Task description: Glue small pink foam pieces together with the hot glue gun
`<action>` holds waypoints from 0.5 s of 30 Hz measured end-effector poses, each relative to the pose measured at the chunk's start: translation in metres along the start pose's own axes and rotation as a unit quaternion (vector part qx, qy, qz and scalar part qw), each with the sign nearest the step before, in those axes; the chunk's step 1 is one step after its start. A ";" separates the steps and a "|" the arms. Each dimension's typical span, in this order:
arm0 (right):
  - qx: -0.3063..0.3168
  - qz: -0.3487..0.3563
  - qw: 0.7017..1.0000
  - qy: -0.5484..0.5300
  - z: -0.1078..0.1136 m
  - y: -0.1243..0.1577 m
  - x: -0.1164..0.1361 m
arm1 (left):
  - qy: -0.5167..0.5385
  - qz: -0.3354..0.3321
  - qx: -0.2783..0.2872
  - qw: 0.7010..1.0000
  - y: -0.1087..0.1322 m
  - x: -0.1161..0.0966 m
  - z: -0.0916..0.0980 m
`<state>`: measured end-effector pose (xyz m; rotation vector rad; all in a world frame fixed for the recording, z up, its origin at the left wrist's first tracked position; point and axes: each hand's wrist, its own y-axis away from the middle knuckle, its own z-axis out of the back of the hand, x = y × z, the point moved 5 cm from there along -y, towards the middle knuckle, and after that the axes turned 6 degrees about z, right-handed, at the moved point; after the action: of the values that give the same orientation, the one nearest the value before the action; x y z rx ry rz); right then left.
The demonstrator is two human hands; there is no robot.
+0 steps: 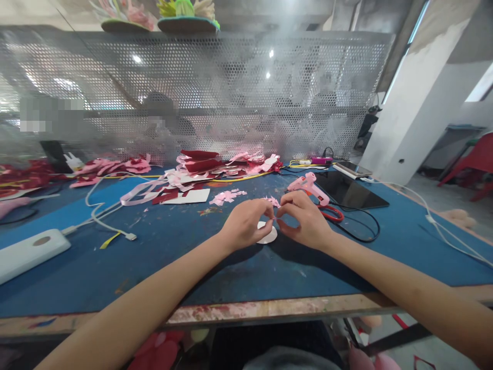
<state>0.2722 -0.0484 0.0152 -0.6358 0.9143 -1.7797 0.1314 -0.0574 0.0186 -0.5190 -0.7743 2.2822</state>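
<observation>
My left hand and my right hand meet fingertip to fingertip above the middle of the blue table. Both are pinched closed around something too small to make out. Just below my left fingertips a round white disc lies on the table, partly covered by that hand. Small pink pieces lie right behind the fingers, and another little pile of pink pieces is to their left. A pink glue gun rests behind my right hand.
Pink and red scraps are heaped along the mesh divider. A black tablet and a red and black cable lie on the right. A white power strip with cables is on the left.
</observation>
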 end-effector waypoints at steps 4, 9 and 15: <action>0.007 0.002 1.000 0.000 -0.001 0.001 -0.001 | -0.004 -0.010 0.011 1.000 0.000 -0.001 -0.001; 0.015 -0.003 1.000 -0.006 -0.003 0.001 -0.003 | -0.010 -0.027 0.020 0.999 0.000 -0.001 -0.002; 0.007 -0.036 0.999 -0.012 -0.001 0.000 -0.007 | 0.013 -0.059 -0.080 0.995 -0.002 -0.007 0.012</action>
<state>0.2741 -0.0415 0.0149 -0.6881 0.8716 -1.8375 0.1310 -0.0661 0.0296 -0.5595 -0.9563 2.1126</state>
